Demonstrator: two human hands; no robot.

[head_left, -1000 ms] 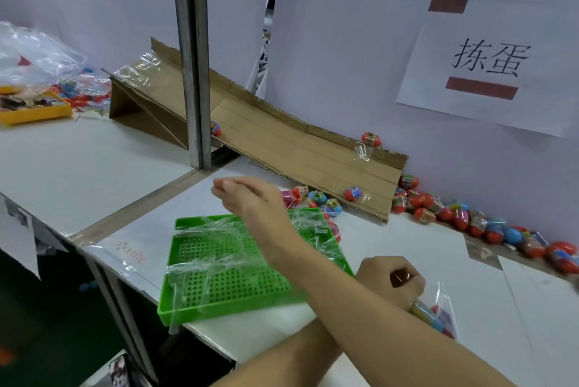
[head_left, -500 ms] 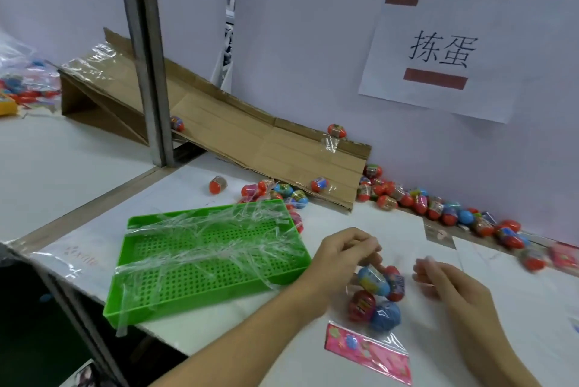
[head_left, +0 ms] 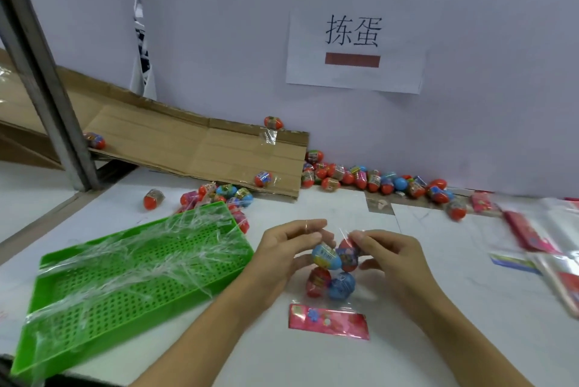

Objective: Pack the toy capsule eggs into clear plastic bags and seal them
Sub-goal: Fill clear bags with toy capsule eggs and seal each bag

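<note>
Sitting between both hands (fingers pinching): bag of eggs.

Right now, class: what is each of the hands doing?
Left hand: pinches the clear bag of eggs at its top.
Right hand: pinches the same bag's top.

Bright, even indoor light, soft and diffuse; faint shadows lie on the white bench under the hands; glare streaks the plastic film over the green tray left of the hands; wide-angle distortion bends the metal post beyond the tray; edges slightly blurred.
</note>
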